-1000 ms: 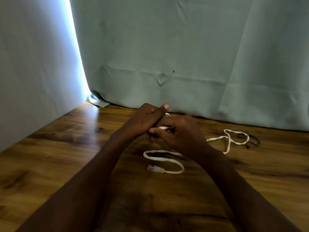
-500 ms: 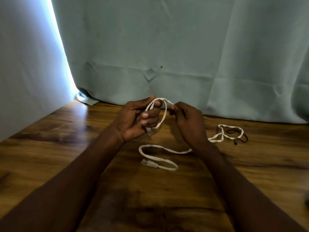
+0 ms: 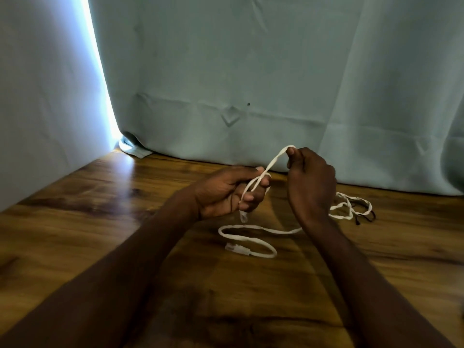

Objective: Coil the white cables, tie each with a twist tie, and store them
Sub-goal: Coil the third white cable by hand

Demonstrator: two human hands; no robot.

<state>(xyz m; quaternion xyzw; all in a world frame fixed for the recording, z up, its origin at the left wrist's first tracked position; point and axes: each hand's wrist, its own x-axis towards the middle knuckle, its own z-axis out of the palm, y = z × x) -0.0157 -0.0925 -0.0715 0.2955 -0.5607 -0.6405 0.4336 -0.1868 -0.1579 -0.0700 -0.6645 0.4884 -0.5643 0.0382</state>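
A flat white cable [image 3: 253,232] snakes across the wooden table [image 3: 125,234], and one clear plug [image 3: 233,248] lies near the middle. My left hand [image 3: 226,192] grips the cable's other end, with its plug [image 3: 244,217] dangling below my fingers. My right hand [image 3: 310,179] pinches the cable at the top of a raised loop, up and to the right of the left hand. More of the white cable [image 3: 351,207] lies tangled behind my right wrist, next to a thin dark twist tie [image 3: 364,218].
A pale green curtain [image 3: 251,84] hangs along the back of the table and touches it. A light wall [image 3: 45,96] closes the left side, with bright light showing through the gap between them.
My hands have come apart. The right hand has lifted up and to the right, drawing out a longer loop of cable from the left hand.
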